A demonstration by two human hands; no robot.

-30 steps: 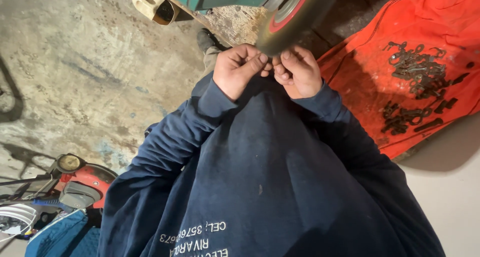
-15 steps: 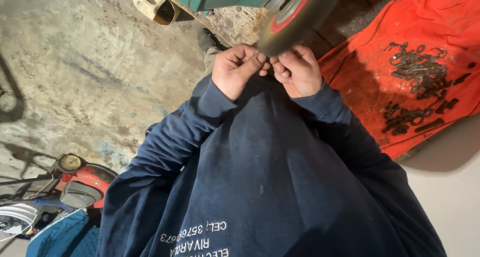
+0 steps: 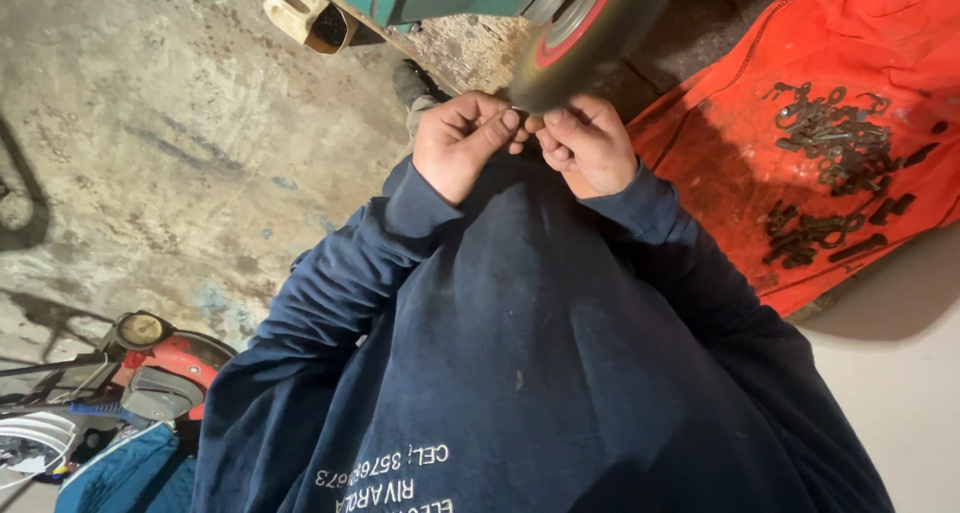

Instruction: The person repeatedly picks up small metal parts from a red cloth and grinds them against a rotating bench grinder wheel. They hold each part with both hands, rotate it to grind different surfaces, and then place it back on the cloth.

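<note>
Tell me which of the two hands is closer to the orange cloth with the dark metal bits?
The right hand. It sits just beside the orange cloth, while the left hand is on the far side, toward the grey concrete floor.

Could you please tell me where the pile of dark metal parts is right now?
In the head view, the pile of dark metal parts lies on the orange cloth at the upper right, beyond the right hand.

Dim overall, lit warmly from the upper right. Brightest on the orange cloth (image 3: 860, 93); deep shadow across the dark sweater (image 3: 520, 353). Motion blur on the wheel (image 3: 590, 33), top centre.
</note>
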